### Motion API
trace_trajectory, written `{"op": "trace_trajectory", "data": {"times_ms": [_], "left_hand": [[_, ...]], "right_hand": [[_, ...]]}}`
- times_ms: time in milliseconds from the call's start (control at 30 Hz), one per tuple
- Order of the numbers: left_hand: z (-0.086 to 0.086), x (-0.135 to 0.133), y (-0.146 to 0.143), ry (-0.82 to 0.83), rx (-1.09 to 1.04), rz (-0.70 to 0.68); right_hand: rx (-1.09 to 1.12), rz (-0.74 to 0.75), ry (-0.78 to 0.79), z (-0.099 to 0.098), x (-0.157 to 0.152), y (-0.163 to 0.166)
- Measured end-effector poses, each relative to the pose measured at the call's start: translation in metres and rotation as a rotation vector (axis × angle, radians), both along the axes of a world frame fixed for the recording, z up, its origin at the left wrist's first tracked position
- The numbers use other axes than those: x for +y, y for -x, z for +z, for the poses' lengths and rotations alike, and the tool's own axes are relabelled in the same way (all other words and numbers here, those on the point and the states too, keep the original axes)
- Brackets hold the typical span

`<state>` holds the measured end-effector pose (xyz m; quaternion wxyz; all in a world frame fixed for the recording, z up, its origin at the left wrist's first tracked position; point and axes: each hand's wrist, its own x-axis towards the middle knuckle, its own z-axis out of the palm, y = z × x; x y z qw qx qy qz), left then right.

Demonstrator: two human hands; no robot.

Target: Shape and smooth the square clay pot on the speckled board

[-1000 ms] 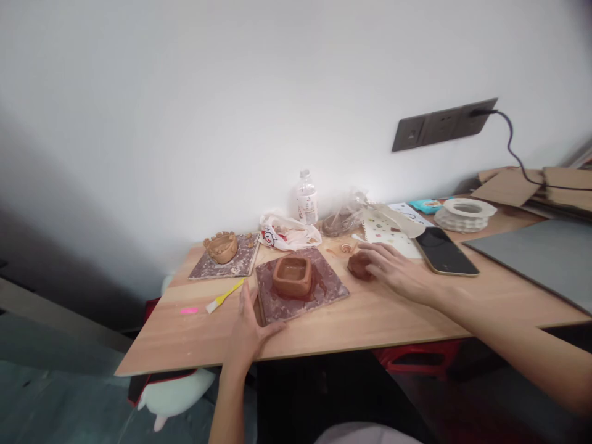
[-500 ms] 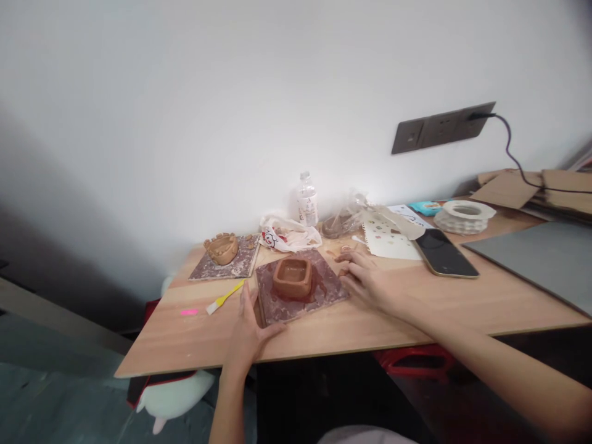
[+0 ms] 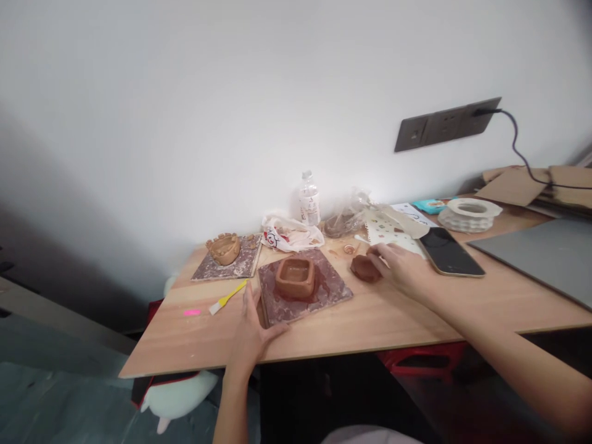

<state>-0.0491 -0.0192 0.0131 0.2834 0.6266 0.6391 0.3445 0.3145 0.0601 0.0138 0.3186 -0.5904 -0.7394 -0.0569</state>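
My left hand (image 3: 252,333) lies open along the left front edge of a dark board (image 3: 330,293), thumb and fingers spread. On that board sits a small square clay bowl (image 3: 295,279) with thick walls and a wet surface; neither hand touches it. To the right of the board is a reddish-brown lump of clay (image 3: 364,269) on the wooden table. My right hand (image 3: 396,268) has its thumb and fingers curled round the lump's right side. A yellow-handled brush (image 3: 227,298) rests just left of my left hand.
A second board (image 3: 206,269) at the back left carries a round clay bowl (image 3: 223,249). Along the wall stand a plastic bottle (image 3: 309,200), a plastic bag (image 3: 292,234) and papers. A phone (image 3: 449,251), a white ribbed pot (image 3: 469,216) and a grey laptop (image 3: 541,256) occupy the right.
My right hand has moved right from the board's corner, and the lump of clay now shows beside it. My left hand stays at the board's edge. The view has shifted slightly.
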Motion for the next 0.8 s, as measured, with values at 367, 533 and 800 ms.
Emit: {"op": "trace_trajectory", "data": {"times_ms": [367,533,800], "left_hand": [[-0.002,0.000,0.001,-0.006,0.026,0.004],[-0.001,0.000,0.002,-0.006,0.019,0.003],[0.001,0.000,0.001,0.000,0.015,-0.012]], "right_hand": [[0.272,0.304,-0.123,0.005,-0.004,0.028],[0.409,0.516,-0.051,0.007,-0.020,0.087],[0.504,0.607,-0.160,-0.001,-0.021,0.115]]}}
